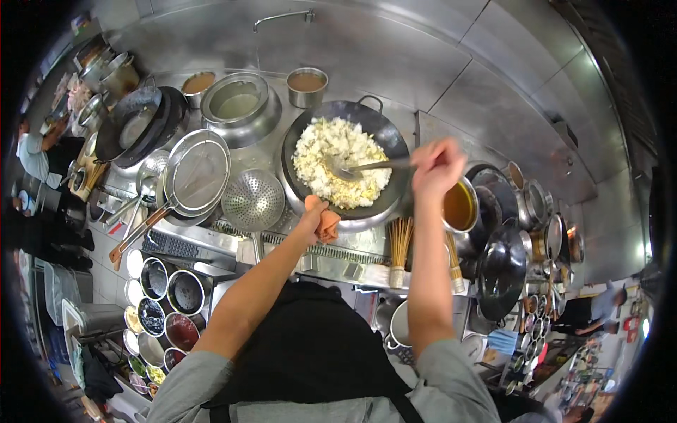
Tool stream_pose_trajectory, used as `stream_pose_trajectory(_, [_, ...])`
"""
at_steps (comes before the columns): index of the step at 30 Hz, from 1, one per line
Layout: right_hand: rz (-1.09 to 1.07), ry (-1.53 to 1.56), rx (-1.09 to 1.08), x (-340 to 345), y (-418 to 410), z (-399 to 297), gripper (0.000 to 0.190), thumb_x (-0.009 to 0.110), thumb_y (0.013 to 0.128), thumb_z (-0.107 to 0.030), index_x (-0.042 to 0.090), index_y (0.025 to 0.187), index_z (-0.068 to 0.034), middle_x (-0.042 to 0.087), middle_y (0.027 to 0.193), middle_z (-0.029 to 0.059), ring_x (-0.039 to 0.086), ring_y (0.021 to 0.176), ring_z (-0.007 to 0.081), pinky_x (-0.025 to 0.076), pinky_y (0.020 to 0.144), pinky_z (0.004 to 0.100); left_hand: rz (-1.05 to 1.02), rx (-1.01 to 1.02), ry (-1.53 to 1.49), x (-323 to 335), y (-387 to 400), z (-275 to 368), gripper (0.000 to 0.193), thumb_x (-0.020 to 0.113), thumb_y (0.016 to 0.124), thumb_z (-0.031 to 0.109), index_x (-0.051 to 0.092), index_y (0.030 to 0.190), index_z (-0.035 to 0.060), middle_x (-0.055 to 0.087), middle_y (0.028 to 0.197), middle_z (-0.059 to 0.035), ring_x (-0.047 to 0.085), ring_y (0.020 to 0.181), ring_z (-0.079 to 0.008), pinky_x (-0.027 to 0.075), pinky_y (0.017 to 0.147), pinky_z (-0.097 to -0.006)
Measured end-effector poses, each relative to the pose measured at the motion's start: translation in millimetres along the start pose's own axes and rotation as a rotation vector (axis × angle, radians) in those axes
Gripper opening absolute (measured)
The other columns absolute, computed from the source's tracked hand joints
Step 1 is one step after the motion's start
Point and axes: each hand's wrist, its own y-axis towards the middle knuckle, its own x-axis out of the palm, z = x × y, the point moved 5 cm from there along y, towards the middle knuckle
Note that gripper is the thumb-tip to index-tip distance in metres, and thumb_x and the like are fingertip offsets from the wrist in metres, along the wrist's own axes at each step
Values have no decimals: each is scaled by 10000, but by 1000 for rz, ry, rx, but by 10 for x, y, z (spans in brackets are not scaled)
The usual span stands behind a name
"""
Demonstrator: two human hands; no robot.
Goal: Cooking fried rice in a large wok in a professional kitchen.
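Observation:
A large black wok on the steel range holds a heap of white rice mixed with yellow bits, probably egg. My left hand grips the wok's near side through a folded orange cloth; the handle itself is hidden under it. Blurred by motion, my right hand is closed around the handle of a metal ladle, whose bowl rests in the rice. Just right of that hand stands a pot of amber oil.
A perforated skimmer and mesh strainers lie left of the wok. Bamboo brushes stand at the front edge. Behind are pots of brown liquid. Several seasoning containers sit at lower left. Other people are at far left and right.

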Motion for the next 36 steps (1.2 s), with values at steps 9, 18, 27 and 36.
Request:
stream_pose_trajectory(9, [-176,-188,-184,75,-159,102,366,406,918,-315,441,643,-75,350,454,31,348,397,167,310,410,299,138,53,50,36,-101,24,357,550,955,382,571,969,26,628,795,-120,617,642,-274,499,531,-408])
stream_pose_trajectory(18, [-273,13,-184,715,191,-531,418,431,924,-401,394,650,-88,341,476,14,310,421,126,321,439,311,13,149,29,80,-455,28,376,527,963,416,553,883,50,605,720,-109,605,606,-263,509,555,-394])
stream_pose_trajectory(27, [-230,15,6,628,495,-377,329,424,910,-277,434,656,-69,345,484,12,297,406,116,305,434,292,178,85,71,92,-526,70,387,528,972,401,561,954,16,627,788,-136,619,621,-280,524,546,-436])
stream_pose_trajectory(36, [-199,-214,16,630,345,114,326,430,913,-250,404,641,-72,375,494,20,361,421,123,284,413,277,293,76,-92,2,-120,-30,188,564,876,167,516,904,-13,585,759,-154,570,559,-297,442,451,-440])
